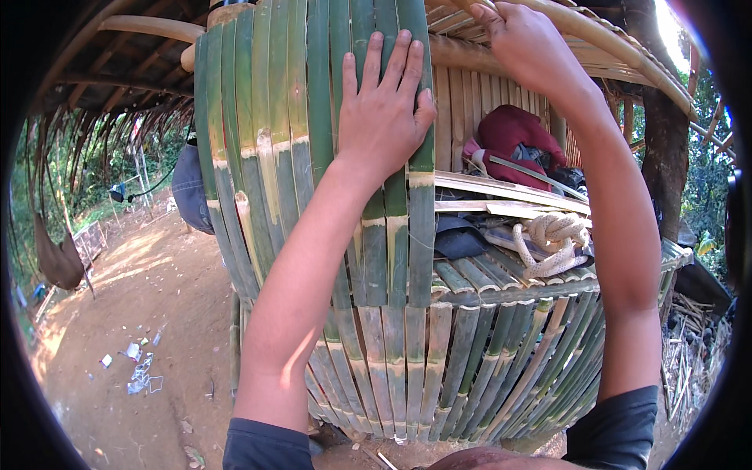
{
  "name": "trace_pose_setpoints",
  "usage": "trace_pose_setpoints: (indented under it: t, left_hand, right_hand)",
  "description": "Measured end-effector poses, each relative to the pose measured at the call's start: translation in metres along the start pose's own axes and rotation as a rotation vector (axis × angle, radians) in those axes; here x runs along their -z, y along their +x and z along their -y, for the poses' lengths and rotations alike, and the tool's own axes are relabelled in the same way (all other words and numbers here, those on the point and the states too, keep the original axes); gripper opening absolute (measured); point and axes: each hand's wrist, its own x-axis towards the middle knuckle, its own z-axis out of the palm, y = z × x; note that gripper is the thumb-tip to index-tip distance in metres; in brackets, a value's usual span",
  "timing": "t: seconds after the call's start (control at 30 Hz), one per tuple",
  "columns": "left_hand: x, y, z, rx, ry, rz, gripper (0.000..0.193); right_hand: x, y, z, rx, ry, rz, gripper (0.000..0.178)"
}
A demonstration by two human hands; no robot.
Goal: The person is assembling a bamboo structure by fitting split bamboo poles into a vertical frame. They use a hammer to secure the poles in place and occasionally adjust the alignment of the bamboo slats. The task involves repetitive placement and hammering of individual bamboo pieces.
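Observation:
My left hand [384, 117] lies flat with fingers spread against a panel of upright green split-bamboo slats [294, 102], near its right edge. The slats stand side by side and show pale bands at their joints. Raised to the upper right, my right hand [525, 43] is closed beside a bamboo pole [595, 27] under the roof. What its fingers hold is cut off by the top edge of the view, so I cannot make it out. Below the panel, a lower wall of bamboo strips [478, 360] curves around toward the right.
On a bamboo shelf [501, 282] to the right lie a coiled pale rope [552, 239], loose split strips [509, 190] and a dark red cloth [517, 141]. A blue-grey cloth [192, 188] hangs left of the panel. Litter [141, 372] lies on the dirt ground.

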Motion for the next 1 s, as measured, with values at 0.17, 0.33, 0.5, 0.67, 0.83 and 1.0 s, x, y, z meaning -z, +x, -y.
trace_pose_setpoints:
  t: [0.17, 0.33, 0.5, 0.67, 0.83, 1.0]
  left_hand:
    - [0.0, 0.0, -0.001, 0.001, 0.005, 0.013, 0.061]
    - [0.001, 0.001, 0.0, -0.008, 0.02, 0.022, 0.061]
    - [0.002, 0.001, 0.001, -0.028, 0.042, 0.012, 0.062]
    - [-0.002, 0.002, 0.001, -0.056, 0.048, -0.017, 0.063]
    - [-0.003, 0.004, -0.001, -0.068, 0.05, 0.031, 0.062]
    - [0.018, -0.008, 0.027, -0.077, 0.061, 0.109, 0.06]
  right_hand:
    - [-0.007, -0.011, -0.001, 0.047, 0.06, -0.088, 0.038]
    - [-0.003, -0.004, -0.004, -0.004, 0.036, -0.024, 0.036]
    - [0.001, -0.004, -0.005, 0.01, 0.038, 0.04, 0.037]
    - [-0.003, -0.01, -0.003, 0.017, 0.16, -0.138, 0.039]
    - [0.008, -0.02, -0.025, -0.018, 0.148, -0.064, 0.038]
    - [0.022, -0.16, -0.012, -0.243, 0.773, -0.243, 0.042]
